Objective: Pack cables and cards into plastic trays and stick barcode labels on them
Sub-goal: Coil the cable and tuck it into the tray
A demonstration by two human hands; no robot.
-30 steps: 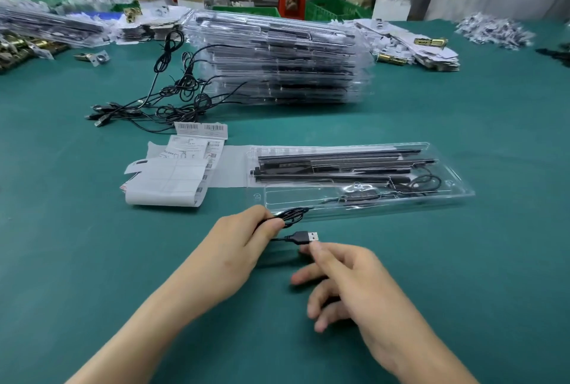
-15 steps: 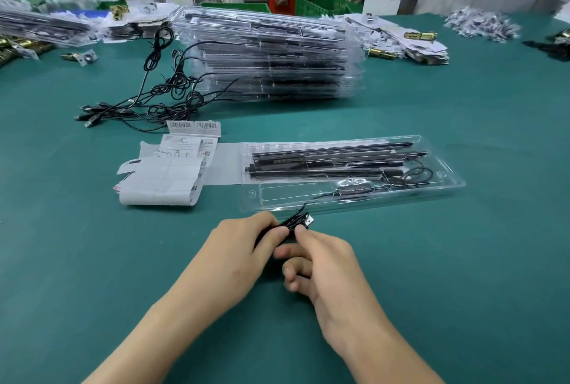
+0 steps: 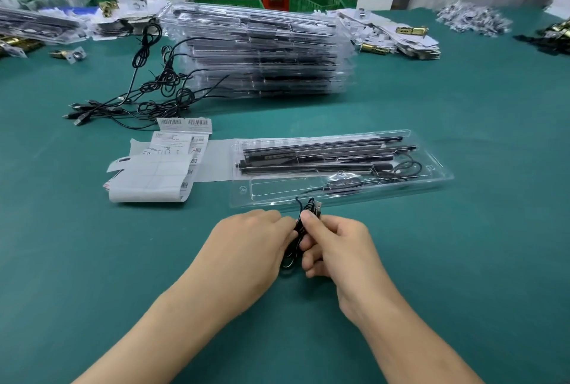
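Head view: left hand (image 3: 246, 245) and right hand (image 3: 336, 245) both pinch the coiled black cable (image 3: 303, 220) between them. Open plastic tray (image 3: 445, 176) lies just beyond the fingertips. Step, as judged: bundling the cable. Next probably needs tucking the coil into the tray's near compartment without it springing loose.

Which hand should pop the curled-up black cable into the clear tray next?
Probably the right hand: its thumb and fingers visibly pinch the coiled cable, just in front of the empty pocket of the clear tray. The left hand also touches the coil, but its grip is hidden.
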